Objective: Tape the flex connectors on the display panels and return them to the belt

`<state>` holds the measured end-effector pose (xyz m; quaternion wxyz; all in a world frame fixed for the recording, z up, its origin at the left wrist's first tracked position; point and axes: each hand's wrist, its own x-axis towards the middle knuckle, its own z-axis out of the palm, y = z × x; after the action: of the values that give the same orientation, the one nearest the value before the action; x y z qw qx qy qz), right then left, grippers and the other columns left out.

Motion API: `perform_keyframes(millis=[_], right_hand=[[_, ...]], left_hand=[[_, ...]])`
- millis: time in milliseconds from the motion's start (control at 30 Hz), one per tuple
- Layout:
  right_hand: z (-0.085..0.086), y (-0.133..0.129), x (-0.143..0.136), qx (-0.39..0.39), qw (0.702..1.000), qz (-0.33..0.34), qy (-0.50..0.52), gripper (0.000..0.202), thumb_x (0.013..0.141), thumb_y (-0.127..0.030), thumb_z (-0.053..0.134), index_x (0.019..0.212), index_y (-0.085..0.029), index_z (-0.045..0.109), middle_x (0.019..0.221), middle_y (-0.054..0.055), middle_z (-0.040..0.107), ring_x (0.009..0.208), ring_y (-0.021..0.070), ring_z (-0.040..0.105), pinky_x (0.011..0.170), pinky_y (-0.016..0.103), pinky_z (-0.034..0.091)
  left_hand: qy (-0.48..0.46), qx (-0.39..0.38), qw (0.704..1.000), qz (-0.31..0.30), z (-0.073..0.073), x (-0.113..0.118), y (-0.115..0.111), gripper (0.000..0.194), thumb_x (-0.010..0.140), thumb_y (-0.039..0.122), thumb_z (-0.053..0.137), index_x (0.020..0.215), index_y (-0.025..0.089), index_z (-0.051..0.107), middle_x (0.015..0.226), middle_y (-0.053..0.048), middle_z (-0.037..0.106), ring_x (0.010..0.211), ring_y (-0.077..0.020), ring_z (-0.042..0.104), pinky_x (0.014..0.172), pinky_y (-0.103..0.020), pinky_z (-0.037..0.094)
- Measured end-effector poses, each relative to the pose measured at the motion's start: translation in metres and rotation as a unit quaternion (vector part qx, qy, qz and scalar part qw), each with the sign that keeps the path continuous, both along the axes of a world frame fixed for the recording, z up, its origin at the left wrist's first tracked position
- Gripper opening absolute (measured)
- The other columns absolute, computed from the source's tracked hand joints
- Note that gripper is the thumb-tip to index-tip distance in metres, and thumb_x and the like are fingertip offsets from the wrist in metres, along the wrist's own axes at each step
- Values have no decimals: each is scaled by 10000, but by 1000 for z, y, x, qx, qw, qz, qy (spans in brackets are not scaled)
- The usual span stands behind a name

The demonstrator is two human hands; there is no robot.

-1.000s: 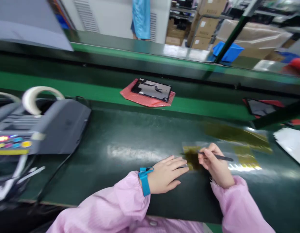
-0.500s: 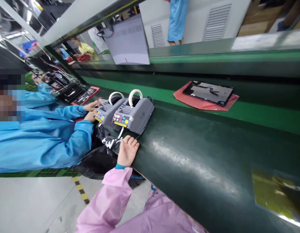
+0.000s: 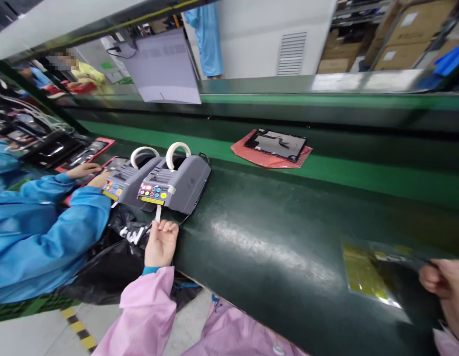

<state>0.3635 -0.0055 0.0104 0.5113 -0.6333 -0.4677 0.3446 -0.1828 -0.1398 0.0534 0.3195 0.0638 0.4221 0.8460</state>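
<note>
My left hand [image 3: 161, 243] is at the bench's near edge, just below the right tape dispenser [image 3: 177, 185]. Its fingers are curled at the end of a white tape strip [image 3: 158, 213] that hangs from the dispenser, and thumb and forefinger pinch it. At the right edge of the view is my right hand [image 3: 446, 282], closed, with its fingertips at a thin dark item too blurred to make out. Beside it a clear sheet with yellow film [image 3: 366, 272] lies on the green bench [image 3: 266, 217].
A second dispenser [image 3: 135, 180] stands to the left, near a co-worker's blue sleeves [image 3: 77, 212]. A dark panel [image 3: 277, 143] lies on red bubble wrap [image 3: 244, 151] farther back. A black bag [image 3: 103, 267] hangs at the near edge.
The view has swung right. My left hand has closed on the tape strip below the dispenser. My right hand has come into view beside the yellow film.
</note>
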Motion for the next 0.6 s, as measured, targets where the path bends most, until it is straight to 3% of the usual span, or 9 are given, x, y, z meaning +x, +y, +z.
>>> perform_keyframes(millis=[100, 233, 300, 400, 467, 533, 600], right_hand=[[16, 9, 2, 15, 1000, -5, 6, 327, 720, -658, 746, 690, -346, 654, 604, 72, 557, 485, 228, 508, 436, 423, 355], [41, 29, 7, -16, 1000, -4, 13, 426, 741, -698, 741, 852, -294, 666, 670, 71, 645, 535, 212, 576, 504, 383, 461], [47, 48, 14, 4, 1000, 19, -6, 451, 802, -693, 682, 930, -263, 636, 751, 86, 694, 579, 209, 607, 517, 346, 466], [47, 86, 35, 32, 988, 55, -144, 340, 873, -563, 627, 965, -239, 583, 923, 110, 724, 722, 224, 654, 597, 326, 477], [46, 114, 54, 0, 954, 28, -299, 222, 849, -400, 656, 966, -234, 565, 936, 104, 708, 759, 226, 640, 643, 324, 447], [46, 140, 74, -65, 887, -2, -456, 184, 808, -246, 660, 964, -231, 563, 876, 96, 674, 722, 219, 594, 629, 324, 380], [48, 164, 94, -118, 830, -14, -545, 158, 797, -139, 607, 920, -226, 560, 808, 94, 630, 665, 206, 534, 608, 340, 312]], left_hand=[[40, -46, 996, -59, -3, 13, 5, 424, 933, 342, 718, 666, 183, 430, 602, 76, 405, 530, -68, 398, 567, -185, 466], [100, -115, 977, -151, -7, 28, 11, 409, 579, 349, 981, 669, 166, 626, 598, 39, 543, 586, -115, 504, 625, -241, 542], [146, -152, 959, -187, -10, 30, 17, 372, 561, 362, 983, 689, 179, 685, 638, 13, 612, 645, -144, 568, 622, -225, 534], [334, -204, 885, -250, -16, 35, 34, 357, 673, 542, 879, 735, 225, 727, 702, -12, 660, 700, -177, 611, 640, -233, 533], [440, -199, 828, -286, -19, 46, 46, 349, 742, 582, 805, 772, 240, 741, 732, -27, 681, 688, -187, 620, 642, -247, 535], [518, -171, 775, -319, -19, 64, 59, 296, 799, 539, 761, 876, 253, 760, 753, -28, 700, 677, -191, 640, 647, -253, 537], [574, -127, 727, -356, -18, 84, 71, 260, 852, 439, 729, 1055, 278, 750, 773, -15, 713, 689, -189, 664, 684, -257, 541]])
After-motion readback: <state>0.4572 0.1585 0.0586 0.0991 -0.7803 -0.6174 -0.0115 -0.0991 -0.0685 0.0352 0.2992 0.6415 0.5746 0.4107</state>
